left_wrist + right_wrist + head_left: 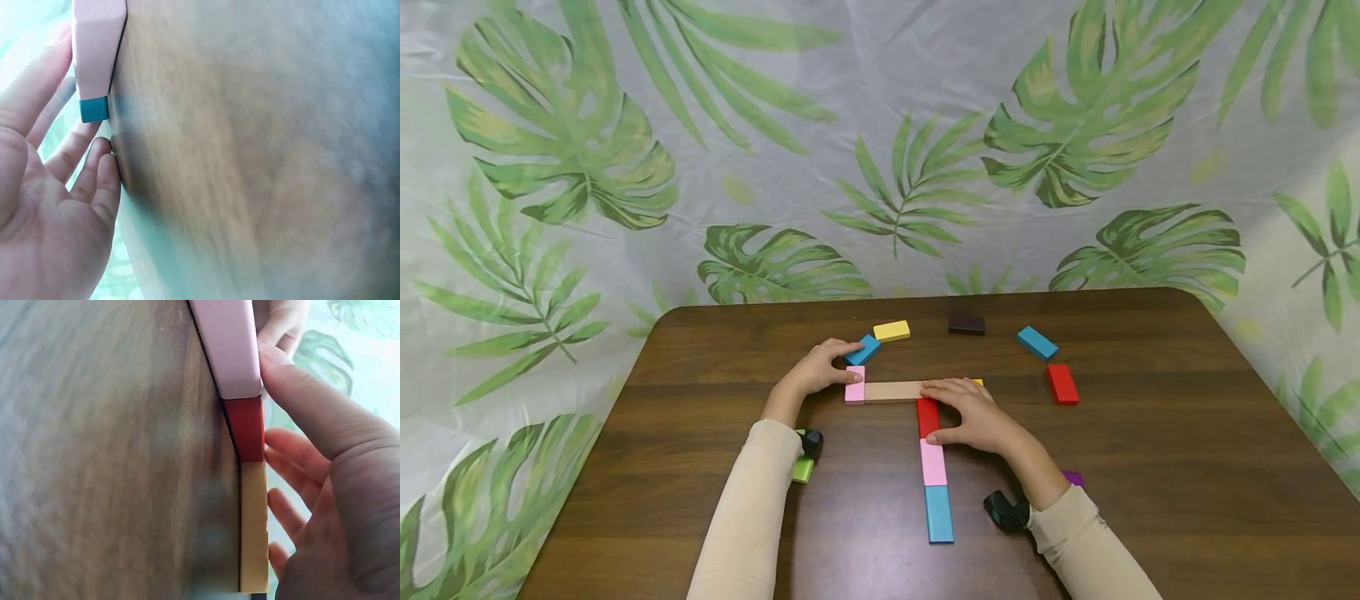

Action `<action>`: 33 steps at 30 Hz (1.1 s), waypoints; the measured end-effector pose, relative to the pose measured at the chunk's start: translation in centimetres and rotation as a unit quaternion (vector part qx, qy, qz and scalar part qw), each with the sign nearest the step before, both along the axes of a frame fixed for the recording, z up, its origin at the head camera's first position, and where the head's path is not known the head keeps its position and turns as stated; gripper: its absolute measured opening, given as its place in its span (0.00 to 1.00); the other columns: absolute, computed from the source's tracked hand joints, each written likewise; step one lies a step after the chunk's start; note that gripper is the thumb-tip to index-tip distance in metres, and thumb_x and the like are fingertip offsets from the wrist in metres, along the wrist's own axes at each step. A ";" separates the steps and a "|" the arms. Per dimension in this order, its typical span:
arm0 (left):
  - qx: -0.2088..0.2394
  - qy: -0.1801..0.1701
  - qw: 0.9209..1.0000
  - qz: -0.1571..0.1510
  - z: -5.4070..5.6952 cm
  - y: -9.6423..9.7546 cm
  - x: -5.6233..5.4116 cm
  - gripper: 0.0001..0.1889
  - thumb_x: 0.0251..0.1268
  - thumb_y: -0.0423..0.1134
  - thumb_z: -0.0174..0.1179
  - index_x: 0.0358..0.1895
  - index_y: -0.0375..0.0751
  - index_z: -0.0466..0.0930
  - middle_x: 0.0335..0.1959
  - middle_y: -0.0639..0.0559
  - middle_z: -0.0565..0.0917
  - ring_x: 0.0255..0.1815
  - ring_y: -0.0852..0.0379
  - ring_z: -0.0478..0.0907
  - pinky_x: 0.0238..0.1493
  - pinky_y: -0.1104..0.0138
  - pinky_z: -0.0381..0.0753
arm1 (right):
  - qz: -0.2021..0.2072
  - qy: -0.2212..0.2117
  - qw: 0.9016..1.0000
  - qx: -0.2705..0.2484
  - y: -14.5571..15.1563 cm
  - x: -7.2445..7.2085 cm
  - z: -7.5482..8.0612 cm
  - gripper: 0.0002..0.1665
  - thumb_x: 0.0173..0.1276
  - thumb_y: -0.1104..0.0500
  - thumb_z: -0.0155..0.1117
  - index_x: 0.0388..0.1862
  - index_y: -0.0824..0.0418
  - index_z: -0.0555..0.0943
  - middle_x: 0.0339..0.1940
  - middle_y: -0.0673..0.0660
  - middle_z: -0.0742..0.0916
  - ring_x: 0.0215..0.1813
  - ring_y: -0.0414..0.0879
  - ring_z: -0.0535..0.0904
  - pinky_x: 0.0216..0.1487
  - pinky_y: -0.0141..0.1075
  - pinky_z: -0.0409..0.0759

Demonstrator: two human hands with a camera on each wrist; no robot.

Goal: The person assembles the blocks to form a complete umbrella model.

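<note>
Flat blocks lie on the dark table in a T shape. Its crossbar has a pink block at the left, then a bare-wood block; a yellowish one is partly covered. The stem runs towards me: a red block, a second pink block and a light-blue block. My left hand touches the left pink block with its thumb, while its fingers reach a blue block. Loosely spread, my right hand rests its fingers on the crossbar and its thumb by the red-pink joint.
Around the T lie a yellow block, a black block, another blue block and another red block. A green block and a purple block are partly hidden by my wrists. A leaf-print cloth hangs behind.
</note>
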State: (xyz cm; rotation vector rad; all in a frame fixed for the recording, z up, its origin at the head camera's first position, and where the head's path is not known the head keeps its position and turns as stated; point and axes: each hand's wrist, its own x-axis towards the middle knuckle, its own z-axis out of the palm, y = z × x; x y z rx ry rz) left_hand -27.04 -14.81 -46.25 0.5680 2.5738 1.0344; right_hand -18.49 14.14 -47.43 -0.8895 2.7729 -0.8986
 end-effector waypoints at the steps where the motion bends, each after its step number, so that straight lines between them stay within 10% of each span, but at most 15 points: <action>1: -0.001 0.001 1.000 -0.001 0.0 0.0 0.0 0.31 0.55 0.42 0.63 0.64 0.47 0.65 0.60 0.42 0.64 0.60 0.44 0.59 0.58 0.51 0.59 | 0.001 -0.001 1.000 -0.001 0.0 0.0 0.0 0.41 0.49 0.43 0.69 0.62 0.56 0.70 0.63 0.52 0.71 0.65 0.56 0.57 0.62 0.56 0.44; 15: 0.000 -0.005 1.000 0.007 -0.1 0.0 0.1 0.32 0.54 0.43 0.63 0.64 0.51 0.65 0.60 0.44 0.64 0.60 0.44 0.57 0.57 0.51 0.60 | 0.012 0.018 0.998 -0.055 0.0 -0.1 0.3 0.38 0.49 0.46 0.70 0.59 0.60 0.72 0.60 0.54 0.73 0.63 0.50 0.62 0.64 0.52 0.46; 33: 0.018 0.000 1.000 0.007 -0.2 -0.1 0.3 0.31 0.54 0.43 0.63 0.64 0.49 0.66 0.59 0.44 0.65 0.61 0.45 0.58 0.60 0.50 0.55 | -0.068 0.004 0.992 -0.109 2.8 1.8 4.0 0.47 0.50 0.41 0.68 0.67 0.51 0.62 0.65 0.54 0.67 0.65 0.53 0.59 0.57 0.56 0.60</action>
